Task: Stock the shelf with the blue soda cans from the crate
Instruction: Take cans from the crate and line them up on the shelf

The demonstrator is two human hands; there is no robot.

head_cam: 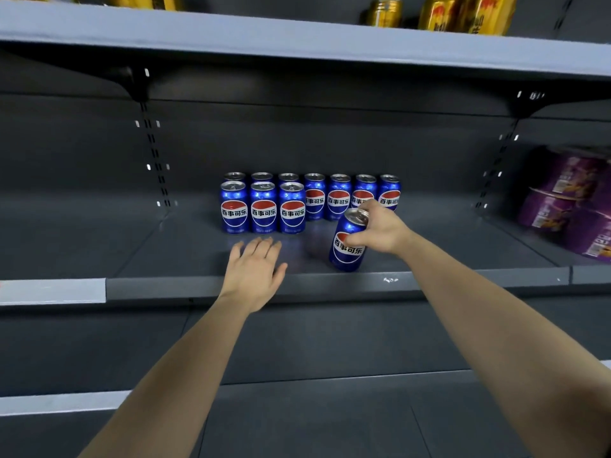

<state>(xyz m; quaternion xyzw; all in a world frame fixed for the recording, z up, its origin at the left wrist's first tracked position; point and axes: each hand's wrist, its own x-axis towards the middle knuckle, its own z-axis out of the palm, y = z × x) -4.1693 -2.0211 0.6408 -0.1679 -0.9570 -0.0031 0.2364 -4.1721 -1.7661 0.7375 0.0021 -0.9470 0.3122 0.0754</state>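
While right grip (383,228) holds a tilted blue can (347,251), left grip (253,276) wide, ten cans (264,209) on shelf (165,252)

I see bare shelf (446,246) right of the front three cans (263,208), ahead of the back row (339,196); purple packs (568,206) block the far right.

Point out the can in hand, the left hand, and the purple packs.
held can (345,252), head view, on its label.
left hand (254,274), head view, back of the hand.
purple packs (562,193), head view, front of one pack.
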